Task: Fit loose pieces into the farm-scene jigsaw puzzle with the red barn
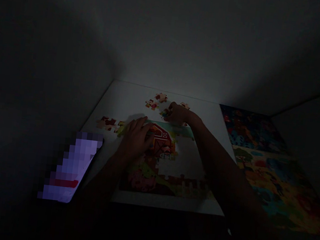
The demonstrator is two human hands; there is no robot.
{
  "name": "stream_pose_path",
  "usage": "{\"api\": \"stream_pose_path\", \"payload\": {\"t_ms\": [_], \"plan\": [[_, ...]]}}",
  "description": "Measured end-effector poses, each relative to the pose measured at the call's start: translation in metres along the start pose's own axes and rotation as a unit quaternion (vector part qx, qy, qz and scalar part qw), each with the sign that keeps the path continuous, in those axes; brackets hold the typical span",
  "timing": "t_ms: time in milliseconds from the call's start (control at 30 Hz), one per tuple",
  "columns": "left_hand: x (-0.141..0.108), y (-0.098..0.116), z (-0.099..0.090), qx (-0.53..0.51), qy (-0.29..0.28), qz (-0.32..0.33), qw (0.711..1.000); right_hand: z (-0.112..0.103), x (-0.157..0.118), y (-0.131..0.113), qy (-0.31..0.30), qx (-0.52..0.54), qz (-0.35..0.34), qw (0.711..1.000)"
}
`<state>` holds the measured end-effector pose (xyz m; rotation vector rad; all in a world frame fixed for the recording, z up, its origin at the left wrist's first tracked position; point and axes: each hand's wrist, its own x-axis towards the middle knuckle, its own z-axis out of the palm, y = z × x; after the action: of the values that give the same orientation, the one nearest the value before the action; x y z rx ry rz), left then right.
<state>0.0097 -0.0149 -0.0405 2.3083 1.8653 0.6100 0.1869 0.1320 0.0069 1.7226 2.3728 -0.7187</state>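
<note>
A partly assembled jigsaw puzzle (145,168) with a red barn lies on a white table, its right middle part showing bare white. My left hand (136,138) rests over its upper left part, fingers spread. Beyond the puzzle's top edge, my right hand (176,113) has its fingers bent down together at a small greenish puzzle piece (165,114). Loose pieces lie close by: a brown and cream one (161,97) and a colourful one (151,104). Further left are a brown and white piece (107,123) and a yellow-green piece (120,128), beside my left hand.
A lit phone-like screen (80,161), partly pixelated, lies at the left edge of the white table (128,97). Two colourful pictures, a dark blue one (251,128) and a yellow one (276,187), lie on the right. Walls rise behind and beside; the scene is dim.
</note>
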Motion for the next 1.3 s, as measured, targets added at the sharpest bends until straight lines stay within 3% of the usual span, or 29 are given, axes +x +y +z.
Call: {"api": "stream_pose_path", "payload": {"t_ms": [100,267,433,533,633,800,967,1133,1300], "plan": [[-0.001,-0.002,0.003,0.000,-0.019,0.016,1.000,-0.003,0.002,0.000,-0.017,0.022,0.027,0.999],[-0.002,-0.003,0.004,0.006,-0.010,0.017,1.000,0.001,0.005,0.005,0.036,0.034,0.046,0.998],[-0.001,-0.001,0.004,0.006,-0.002,0.013,1.000,0.000,-0.003,0.011,0.040,0.100,-0.003,0.994],[-0.001,-0.001,0.004,0.004,0.004,0.012,1.000,-0.003,-0.023,0.017,0.090,0.137,-0.033,0.986],[-0.002,-0.001,0.003,0.002,0.001,0.014,1.000,0.001,-0.055,0.025,0.111,0.264,-0.066,0.956],[-0.003,-0.002,0.004,-0.007,-0.001,0.019,1.000,0.030,-0.105,0.035,0.016,0.473,-0.112,0.874],[-0.002,0.001,-0.006,-0.006,0.015,0.016,1.000,0.059,-0.116,0.034,0.031,0.563,-0.081,0.822],[-0.030,0.016,-0.025,-0.049,0.022,0.054,0.997,0.062,-0.117,0.030,0.052,0.590,-0.107,0.798],[-0.084,0.033,-0.018,-0.033,0.045,0.106,0.993,0.062,-0.125,0.030,0.063,0.594,-0.094,0.796]]}}
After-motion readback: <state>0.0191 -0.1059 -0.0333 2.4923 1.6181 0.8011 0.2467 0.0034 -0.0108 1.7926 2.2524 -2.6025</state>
